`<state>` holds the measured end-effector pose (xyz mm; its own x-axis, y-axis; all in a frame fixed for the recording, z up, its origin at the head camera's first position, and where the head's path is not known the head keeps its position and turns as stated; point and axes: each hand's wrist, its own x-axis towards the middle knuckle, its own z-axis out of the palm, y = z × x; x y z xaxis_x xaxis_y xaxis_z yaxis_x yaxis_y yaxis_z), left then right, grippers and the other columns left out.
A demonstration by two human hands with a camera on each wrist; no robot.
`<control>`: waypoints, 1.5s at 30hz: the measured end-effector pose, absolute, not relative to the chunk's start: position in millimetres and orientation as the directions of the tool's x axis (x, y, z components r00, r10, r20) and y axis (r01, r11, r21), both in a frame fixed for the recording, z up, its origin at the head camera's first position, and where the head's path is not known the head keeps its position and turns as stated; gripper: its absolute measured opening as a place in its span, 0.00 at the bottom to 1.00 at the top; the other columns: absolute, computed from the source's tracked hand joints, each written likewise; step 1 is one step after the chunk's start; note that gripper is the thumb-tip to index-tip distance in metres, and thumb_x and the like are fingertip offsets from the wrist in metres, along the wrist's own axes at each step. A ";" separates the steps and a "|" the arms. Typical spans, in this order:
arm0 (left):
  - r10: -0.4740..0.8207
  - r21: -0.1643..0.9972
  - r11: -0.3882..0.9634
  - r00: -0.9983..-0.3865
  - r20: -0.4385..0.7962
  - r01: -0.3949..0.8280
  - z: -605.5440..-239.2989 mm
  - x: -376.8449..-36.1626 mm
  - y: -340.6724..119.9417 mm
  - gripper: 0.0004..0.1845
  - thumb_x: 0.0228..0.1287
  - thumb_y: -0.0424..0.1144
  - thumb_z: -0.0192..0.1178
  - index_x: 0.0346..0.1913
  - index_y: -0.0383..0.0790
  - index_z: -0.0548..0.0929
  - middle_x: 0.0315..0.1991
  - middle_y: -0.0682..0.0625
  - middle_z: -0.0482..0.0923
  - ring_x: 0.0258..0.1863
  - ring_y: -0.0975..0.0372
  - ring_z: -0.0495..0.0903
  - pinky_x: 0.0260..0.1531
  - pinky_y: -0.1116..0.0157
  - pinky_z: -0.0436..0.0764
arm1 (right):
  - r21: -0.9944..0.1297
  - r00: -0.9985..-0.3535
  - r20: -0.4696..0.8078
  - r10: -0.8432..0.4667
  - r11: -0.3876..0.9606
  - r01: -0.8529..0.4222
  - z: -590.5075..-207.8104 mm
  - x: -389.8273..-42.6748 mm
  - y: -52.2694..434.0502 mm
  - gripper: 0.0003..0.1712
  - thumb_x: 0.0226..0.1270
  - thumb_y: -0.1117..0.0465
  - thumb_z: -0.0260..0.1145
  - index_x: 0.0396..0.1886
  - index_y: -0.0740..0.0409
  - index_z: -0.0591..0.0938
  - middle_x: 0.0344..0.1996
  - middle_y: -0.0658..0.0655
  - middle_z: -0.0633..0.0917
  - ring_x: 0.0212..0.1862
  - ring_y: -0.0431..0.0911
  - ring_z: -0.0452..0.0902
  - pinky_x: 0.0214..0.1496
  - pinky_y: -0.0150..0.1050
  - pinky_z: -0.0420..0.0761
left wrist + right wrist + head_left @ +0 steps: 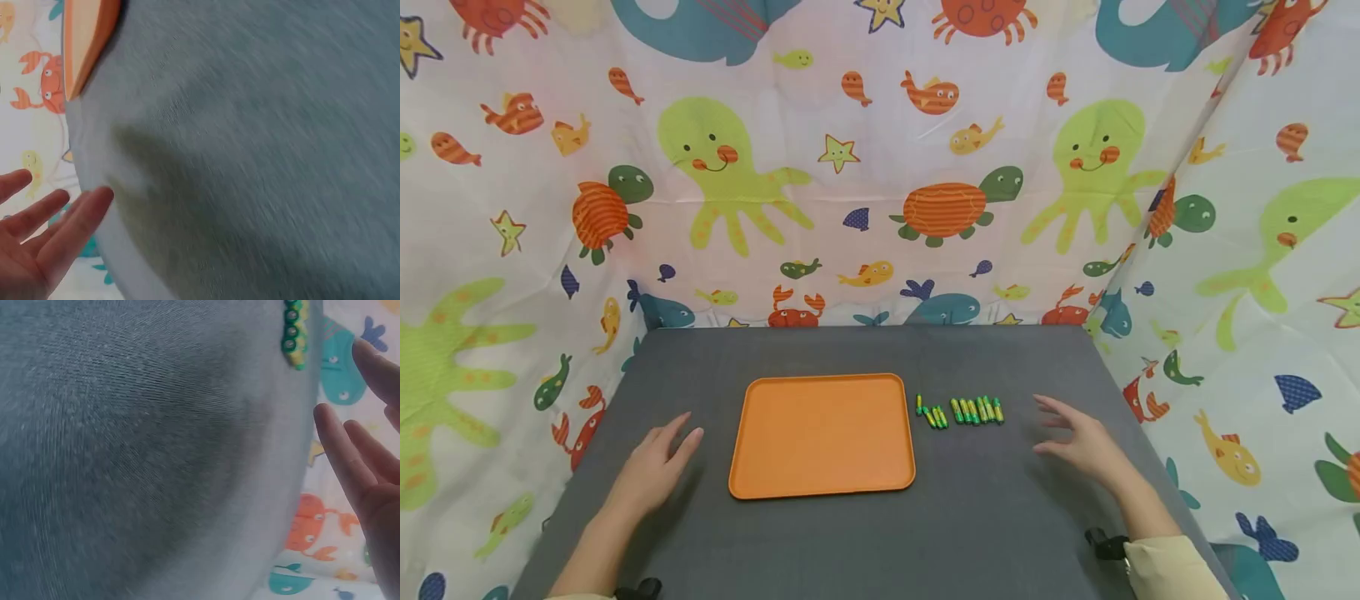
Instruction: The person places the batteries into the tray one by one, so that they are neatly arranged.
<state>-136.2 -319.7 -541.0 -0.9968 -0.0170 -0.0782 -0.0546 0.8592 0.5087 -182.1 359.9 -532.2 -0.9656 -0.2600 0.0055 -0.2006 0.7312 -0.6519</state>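
Grey table [850, 533], orange tray [822, 436], batteries [961, 410], left hand [655, 467] and right hand [1078, 442] spread, empty

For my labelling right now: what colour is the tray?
Plain orange tray, clearest in the head view.

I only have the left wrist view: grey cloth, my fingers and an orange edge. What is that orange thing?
Observer: A flat orange tray on the grey table, with nothing on it.
Operator: Anything else on the table?
Observer: A row of small green and yellow batteries lies just right of the tray, apart from it.
Operator: Where is the right hand?
Observer: The right hand is right of the batteries, fingers spread, holding nothing.
Operator: And the left hand against the tray?
Observer: The left hand is left of the tray, fingers straight, not touching it.
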 end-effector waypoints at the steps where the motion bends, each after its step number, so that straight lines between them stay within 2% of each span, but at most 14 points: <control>1: -0.015 0.547 0.835 -0.996 -0.092 -0.063 -541.6 -138.2 -318.0 0.41 0.77 0.65 0.42 0.77 0.36 0.60 0.64 0.28 0.68 0.48 0.40 0.81 0.43 0.43 0.82 | -0.669 -0.966 0.002 -0.257 0.718 -0.193 -535.8 -184.4 360.8 0.49 0.55 0.58 0.80 0.76 0.48 0.67 0.67 0.67 0.75 0.61 0.63 0.79 0.45 0.45 0.86; 5: -0.026 0.691 0.705 -0.980 -0.196 -0.156 -546.6 -149.0 -311.2 0.43 0.74 0.68 0.43 0.78 0.38 0.59 0.68 0.29 0.66 0.47 0.43 0.83 0.25 0.59 0.85 | -0.715 -0.964 0.001 -0.264 0.674 -0.185 -549.0 -194.6 361.5 0.48 0.55 0.59 0.80 0.75 0.53 0.68 0.67 0.69 0.74 0.61 0.65 0.78 0.45 0.42 0.86; 7: -0.029 0.740 0.640 -0.969 -0.246 -0.207 -550.3 -154.9 -307.9 0.45 0.72 0.70 0.44 0.78 0.40 0.59 0.70 0.30 0.64 0.54 0.42 0.80 0.25 0.60 0.86 | -0.732 -0.966 -0.003 -0.258 0.659 -0.174 -554.9 -199.8 360.1 0.48 0.55 0.59 0.80 0.75 0.55 0.68 0.67 0.69 0.74 0.61 0.64 0.78 0.46 0.41 0.85; 10: -0.017 0.796 0.548 -0.954 -0.298 -0.259 -556.2 -162.9 -303.5 0.45 0.71 0.70 0.46 0.78 0.41 0.59 0.71 0.31 0.65 0.58 0.42 0.79 0.28 0.58 0.87 | -0.754 -0.965 -0.027 -0.261 0.639 -0.152 -563.6 -207.9 357.5 0.49 0.54 0.59 0.80 0.75 0.57 0.68 0.69 0.68 0.73 0.62 0.63 0.78 0.50 0.44 0.84; 15: 0.016 0.840 0.455 -0.941 -0.339 -0.295 -564.5 -173.7 -295.1 0.36 0.78 0.59 0.48 0.77 0.39 0.61 0.68 0.30 0.68 0.57 0.44 0.80 0.31 0.55 0.88 | -0.766 -0.968 -0.078 -0.237 0.636 -0.093 -573.8 -218.5 351.2 0.49 0.55 0.60 0.80 0.76 0.55 0.67 0.69 0.65 0.74 0.65 0.62 0.76 0.56 0.54 0.81; 18: 0.039 0.836 0.453 -0.930 -0.366 -0.310 -570.0 -178.0 -291.5 0.33 0.79 0.52 0.50 0.77 0.37 0.60 0.70 0.30 0.66 0.59 0.44 0.78 0.32 0.55 0.88 | -0.759 -0.974 -0.087 -0.208 0.648 -0.071 -577.3 -223.1 346.7 0.49 0.54 0.61 0.80 0.76 0.55 0.68 0.69 0.64 0.74 0.65 0.61 0.75 0.58 0.59 0.78; 21: 0.051 0.833 0.450 -0.922 -0.384 -0.323 -574.1 -180.1 -289.5 0.32 0.80 0.49 0.49 0.77 0.35 0.60 0.71 0.30 0.64 0.59 0.43 0.77 0.33 0.55 0.88 | -0.736 -0.976 -0.094 -0.194 0.674 -0.063 -579.5 -226.9 342.8 0.49 0.54 0.59 0.81 0.75 0.55 0.68 0.69 0.63 0.75 0.65 0.62 0.74 0.61 0.62 0.75; 30: 0.080 0.826 0.490 -0.929 -0.361 -0.279 -579.2 -185.5 -283.9 0.30 0.80 0.47 0.50 0.77 0.39 0.62 0.65 0.35 0.72 0.50 0.51 0.80 0.31 0.57 0.87 | -0.691 -0.979 -0.153 -0.134 0.723 0.009 -585.4 -235.2 333.5 0.47 0.56 0.55 0.80 0.74 0.53 0.70 0.68 0.64 0.74 0.64 0.61 0.72 0.60 0.63 0.73; 34: 0.074 0.807 0.539 -0.941 -0.330 -0.241 -581.6 -189.9 -282.0 0.30 0.78 0.45 0.54 0.76 0.39 0.65 0.57 0.40 0.76 0.43 0.56 0.81 0.30 0.58 0.87 | -0.676 -0.980 -0.137 -0.141 0.737 -0.012 -587.2 -238.1 331.7 0.42 0.57 0.56 0.79 0.71 0.56 0.74 0.65 0.68 0.74 0.62 0.63 0.73 0.59 0.62 0.74; 38: 0.088 0.791 0.584 -0.955 -0.285 -0.182 -582.9 -194.2 -280.6 0.32 0.73 0.39 0.60 0.76 0.36 0.64 0.51 0.42 0.74 0.36 0.56 0.78 0.26 0.60 0.86 | -0.664 -0.979 -0.121 -0.162 0.747 -0.041 -585.8 -239.5 330.5 0.40 0.57 0.57 0.79 0.69 0.58 0.75 0.63 0.69 0.74 0.60 0.63 0.74 0.56 0.61 0.76; 42: 0.101 0.785 0.603 -0.963 -0.249 -0.140 -584.5 -195.0 -281.6 0.35 0.69 0.33 0.63 0.77 0.36 0.63 0.50 0.43 0.72 0.34 0.56 0.76 0.23 0.60 0.85 | -0.655 -0.976 -0.117 -0.183 0.753 -0.063 -584.7 -241.7 325.6 0.44 0.58 0.56 0.79 0.73 0.56 0.71 0.63 0.69 0.75 0.60 0.64 0.73 0.56 0.61 0.76; 45: 0.113 0.788 0.601 -0.963 -0.244 -0.129 -585.8 -196.0 -283.5 0.37 0.67 0.31 0.63 0.77 0.36 0.62 0.50 0.42 0.71 0.34 0.56 0.75 0.23 0.60 0.85 | -0.656 -0.974 -0.111 -0.200 0.751 -0.079 -587.3 -243.7 322.8 0.43 0.58 0.57 0.79 0.72 0.56 0.72 0.63 0.70 0.74 0.60 0.67 0.73 0.56 0.62 0.76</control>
